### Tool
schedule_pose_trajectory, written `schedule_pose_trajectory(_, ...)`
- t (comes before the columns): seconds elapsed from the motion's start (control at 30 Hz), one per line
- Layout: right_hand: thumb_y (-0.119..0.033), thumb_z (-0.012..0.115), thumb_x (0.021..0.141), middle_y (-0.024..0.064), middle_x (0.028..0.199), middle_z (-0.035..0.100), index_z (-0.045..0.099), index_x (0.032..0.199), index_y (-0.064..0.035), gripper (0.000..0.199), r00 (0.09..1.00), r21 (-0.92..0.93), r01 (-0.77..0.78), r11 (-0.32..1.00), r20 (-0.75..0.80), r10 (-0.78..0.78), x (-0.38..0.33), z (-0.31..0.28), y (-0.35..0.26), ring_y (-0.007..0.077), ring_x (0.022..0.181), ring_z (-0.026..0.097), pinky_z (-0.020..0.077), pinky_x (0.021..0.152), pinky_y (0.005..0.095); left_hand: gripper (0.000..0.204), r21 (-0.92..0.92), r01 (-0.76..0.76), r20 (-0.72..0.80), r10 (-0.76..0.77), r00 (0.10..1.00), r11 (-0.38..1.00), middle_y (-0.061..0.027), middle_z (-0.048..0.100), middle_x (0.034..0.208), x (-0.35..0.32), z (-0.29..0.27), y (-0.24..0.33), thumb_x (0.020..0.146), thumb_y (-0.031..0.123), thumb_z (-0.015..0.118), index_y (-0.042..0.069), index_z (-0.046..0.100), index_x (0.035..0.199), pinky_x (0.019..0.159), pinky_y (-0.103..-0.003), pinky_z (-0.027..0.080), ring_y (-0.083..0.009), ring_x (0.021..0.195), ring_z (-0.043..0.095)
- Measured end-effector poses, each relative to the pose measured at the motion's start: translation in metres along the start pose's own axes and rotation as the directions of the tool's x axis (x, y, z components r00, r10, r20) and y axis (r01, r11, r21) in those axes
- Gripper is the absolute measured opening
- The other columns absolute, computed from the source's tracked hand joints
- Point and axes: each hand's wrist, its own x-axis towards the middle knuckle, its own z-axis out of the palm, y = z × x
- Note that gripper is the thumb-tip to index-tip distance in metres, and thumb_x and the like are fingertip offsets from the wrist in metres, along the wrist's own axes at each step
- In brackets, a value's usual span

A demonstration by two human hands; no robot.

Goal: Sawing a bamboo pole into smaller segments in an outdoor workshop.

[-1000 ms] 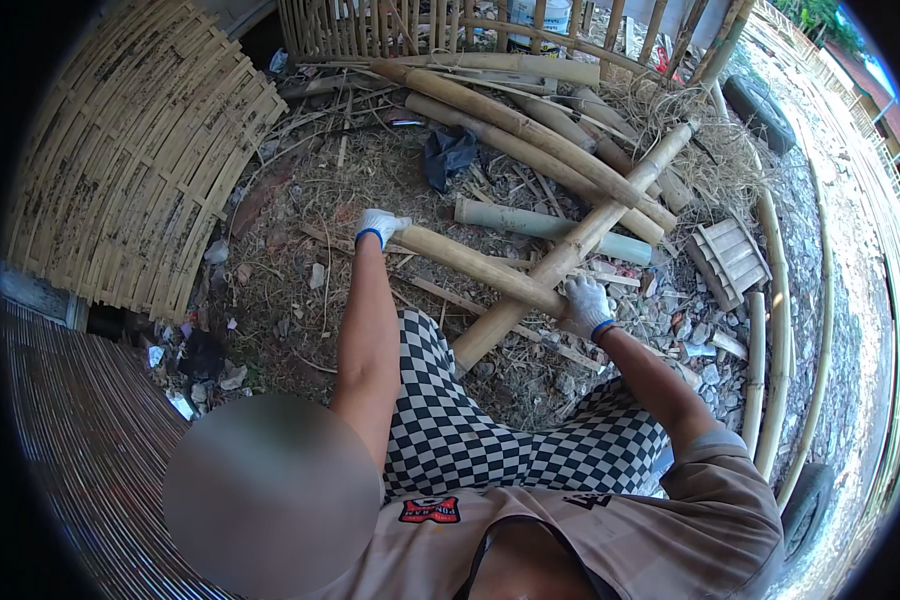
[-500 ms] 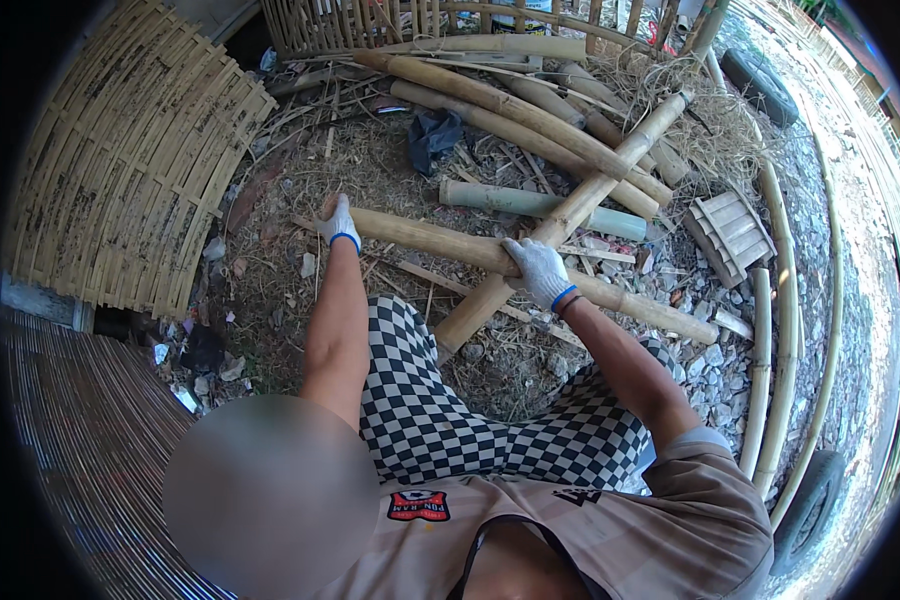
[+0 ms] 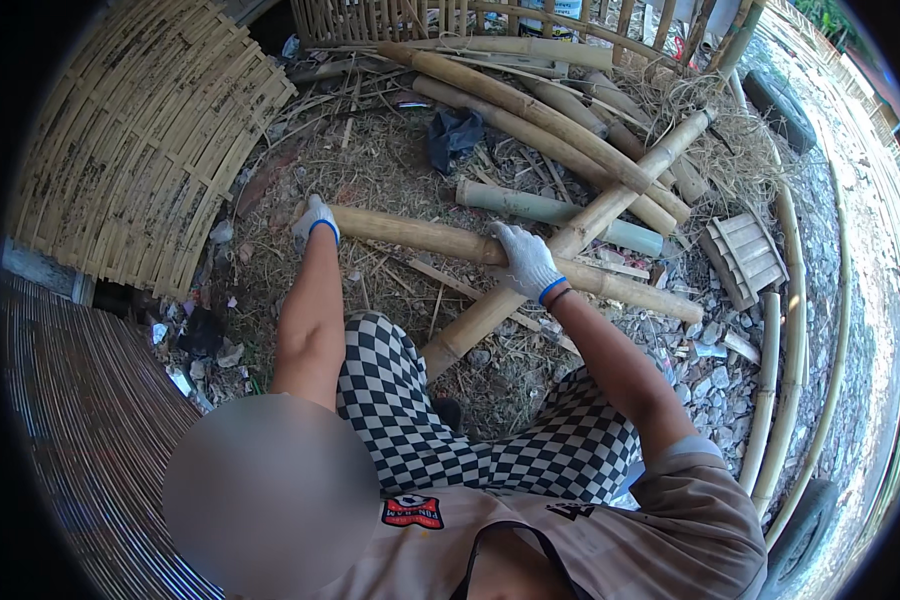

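Observation:
A thick tan bamboo pole point(image 3: 410, 232) lies across in front of me, held in both white-gloved hands. My left hand point(image 3: 316, 220) is closed around its left end. My right hand point(image 3: 526, 262) grips it from above, right of its middle, fingers curled over the far side. Beneath it, a second bamboo pole point(image 3: 462, 337) runs diagonally from near my knees to the far right; the held pole crosses over it close to my right hand. Just beyond, a greenish bamboo piece point(image 3: 530, 205) lies on the ground, passing behind the diagonal pole.
Several bamboo poles point(image 3: 510, 98) are piled at the back beside a dark cloth point(image 3: 454, 140). A woven bamboo panel point(image 3: 150, 150) and thin slats point(image 3: 80, 420) stand at left. A small slatted wooden piece point(image 3: 745, 260), long poles point(image 3: 792, 300) and tyres point(image 3: 778, 110) lie at right.
The held pole has slid leftward and slightly away from me over the diagonal pole, both hands moving with it. The whole view has also shifted a little.

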Motion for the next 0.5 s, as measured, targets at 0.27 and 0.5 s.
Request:
schedule_pose_trajectory(0.27, -0.051, 0.093, 0.061, 0.0172, 0.124, 0.061, 0.052, 0.142, -0.0046, 0.102, 0.854, -0.214, 0.148, 0.965, 0.519, -0.016, -0.036, -0.018, 0.043, 0.0371, 0.113, 0.061, 0.0486, 0.093, 0.0514, 0.105, -0.058, -0.158, -0.086, 0.153, 0.984, 0.986, -0.0272, 0.054, 0.145, 0.117, 0.005, 0.0, 0.076, 0.053, 0.085, -0.002, 0.033, 0.149, 0.104, -0.051, 0.053, -0.0408, 0.126, 0.062)
schedule_pose_trajectory(0.5, -0.024, 0.083, 0.076, 0.0176, 0.113, 0.062, 0.058, 0.122, -0.0056, 0.056, 0.968, -0.194, 0.158, 0.968, 0.224, -0.113, -0.076, 0.033, -0.016, 0.038, 0.103, 0.064, 0.0512, 0.087, 0.0494, 0.098, 0.172, -0.028, -0.052, 0.038, 0.998, 0.985, -0.0232, 0.059, 0.144, 0.241, -0.058, -0.086, 0.072, 0.058, 0.085, 0.0, 0.052, 0.143, 0.111, -0.048, 0.048, -0.0373, 0.133, 0.059)
